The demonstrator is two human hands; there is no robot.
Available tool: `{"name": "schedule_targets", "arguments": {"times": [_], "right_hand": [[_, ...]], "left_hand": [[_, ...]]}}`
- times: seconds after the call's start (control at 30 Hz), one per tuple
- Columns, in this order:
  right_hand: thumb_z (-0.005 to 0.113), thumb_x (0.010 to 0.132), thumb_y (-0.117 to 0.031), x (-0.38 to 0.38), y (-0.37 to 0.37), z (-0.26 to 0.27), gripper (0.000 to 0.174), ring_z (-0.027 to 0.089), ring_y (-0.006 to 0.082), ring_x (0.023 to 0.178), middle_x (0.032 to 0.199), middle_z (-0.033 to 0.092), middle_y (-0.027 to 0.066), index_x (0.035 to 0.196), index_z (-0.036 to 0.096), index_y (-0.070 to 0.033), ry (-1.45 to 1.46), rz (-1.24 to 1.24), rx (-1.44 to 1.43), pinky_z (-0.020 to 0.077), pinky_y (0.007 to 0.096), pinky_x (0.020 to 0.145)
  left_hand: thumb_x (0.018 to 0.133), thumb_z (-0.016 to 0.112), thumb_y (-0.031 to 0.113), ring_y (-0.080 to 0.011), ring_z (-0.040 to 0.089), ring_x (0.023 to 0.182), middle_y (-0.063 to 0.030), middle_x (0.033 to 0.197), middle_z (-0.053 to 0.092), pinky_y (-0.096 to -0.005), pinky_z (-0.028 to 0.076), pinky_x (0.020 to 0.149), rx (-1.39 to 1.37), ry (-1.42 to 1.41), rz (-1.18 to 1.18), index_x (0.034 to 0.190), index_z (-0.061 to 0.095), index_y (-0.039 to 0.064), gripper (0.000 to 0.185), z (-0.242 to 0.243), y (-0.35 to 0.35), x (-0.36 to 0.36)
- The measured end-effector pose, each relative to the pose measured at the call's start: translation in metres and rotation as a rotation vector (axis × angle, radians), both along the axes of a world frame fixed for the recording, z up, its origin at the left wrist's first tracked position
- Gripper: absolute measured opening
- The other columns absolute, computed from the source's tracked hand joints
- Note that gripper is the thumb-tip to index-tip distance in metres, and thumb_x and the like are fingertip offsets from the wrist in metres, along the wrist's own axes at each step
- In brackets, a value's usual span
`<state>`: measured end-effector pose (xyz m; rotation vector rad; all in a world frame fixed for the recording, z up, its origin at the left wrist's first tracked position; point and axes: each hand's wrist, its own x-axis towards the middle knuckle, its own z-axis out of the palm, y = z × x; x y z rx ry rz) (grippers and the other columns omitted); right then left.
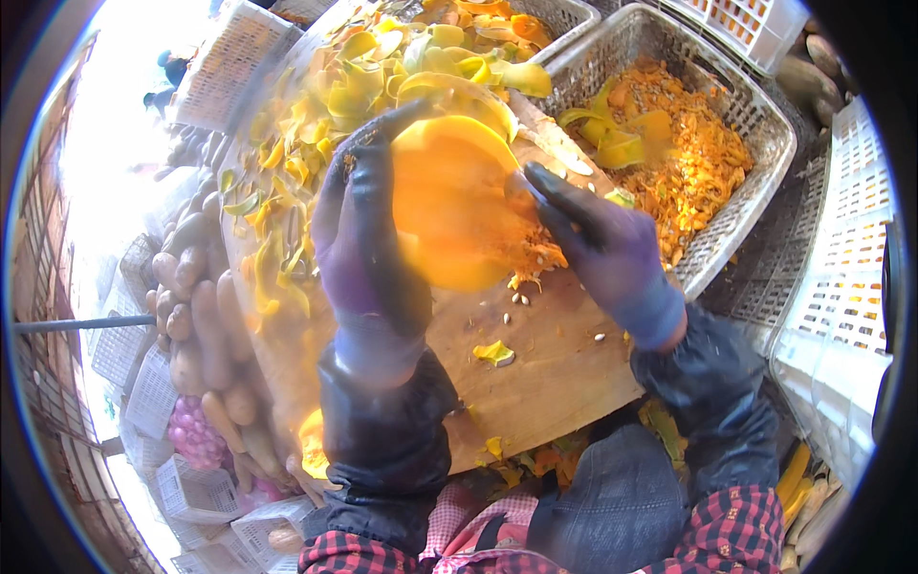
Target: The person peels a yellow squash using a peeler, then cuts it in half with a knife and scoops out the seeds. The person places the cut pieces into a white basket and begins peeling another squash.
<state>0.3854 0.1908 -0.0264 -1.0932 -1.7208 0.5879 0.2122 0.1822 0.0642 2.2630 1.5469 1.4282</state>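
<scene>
My left hand (373, 237), in a purple glove with a dark coated palm, cups the left side of a peeled orange pumpkin piece (455, 201). The piece is raised over a wooden board (545, 380). At its right edge is my right hand (606, 240), gloved alike, fingers pointing to the flesh. Something small and blurred lies by those fingertips; I cannot tell whether it is a held tool. Stringy pulp (543, 252) hangs at the lower right of the piece. Below it, pale seeds (521, 298) and a yellow-green rind scrap (495, 353) lie on the board.
Yellow-green peels (358, 86) heap along the board's far and left sides. A plastic crate (771, 136) of pulp and rind stands at the right, beside a white crate (832, 316). Whole long pumpkins (211, 330) pile at the left. A cut pumpkin (313, 445) sits near my left sleeve.
</scene>
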Motion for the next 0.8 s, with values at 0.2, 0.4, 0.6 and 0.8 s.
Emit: {"name": "schedule_targets", "arguments": {"times": [0.2,0.4,0.6,0.8], "right_hand": [[0.071,0.093,-0.01,0.003,0.012,-0.001,0.031,0.075,0.0263,0.091,0.11,0.074,0.0136,0.124,0.07,-0.007,0.249,0.295,0.227,0.06,0.0331,0.078],[0.068,0.098,-0.017,-0.003,-0.006,-0.007,0.029,0.076,0.0176,0.089,0.104,0.077,0.0141,0.126,0.071,-0.009,0.13,0.194,-0.443,0.0596,0.0301,0.081],[0.07,0.099,-0.02,-0.016,-0.01,-0.002,0.028,0.067,0.0072,0.072,0.097,0.077,0.0095,0.123,0.073,-0.007,0.73,0.736,-0.574,0.0578,0.0254,0.072],[0.069,0.099,-0.022,-0.011,-0.007,0.014,0.031,0.059,0.0016,0.064,0.101,0.077,0.0027,0.127,0.072,-0.009,0.615,0.617,-0.711,0.0496,0.0203,0.055]], "left_hand": [[0.112,0.033,0.021,-0.0222,0.064,0.111,-0.0149,0.121,0.068,-0.035,0.05,0.099,-0.115,-0.157,-0.066,0.124,0.066,-0.005,0.044,-0.003,-0.004,-0.001],[0.112,0.029,0.021,-0.0236,0.065,0.111,-0.0172,0.122,0.069,-0.0359,0.051,0.099,-0.197,-0.245,-0.074,0.126,0.063,-0.007,0.046,-0.004,-0.007,-0.013],[0.113,0.031,0.029,-0.0241,0.065,0.112,-0.0179,0.123,0.068,-0.0362,0.051,0.101,-0.293,-0.392,-0.231,0.127,0.062,-0.007,0.05,0.003,-0.006,-0.009],[0.107,0.051,0.019,-0.031,0.068,0.108,-0.0222,0.122,0.068,-0.0416,0.055,0.096,-0.349,-0.566,0.002,0.123,0.06,-0.01,0.035,0.01,-0.015,0.002]]}}
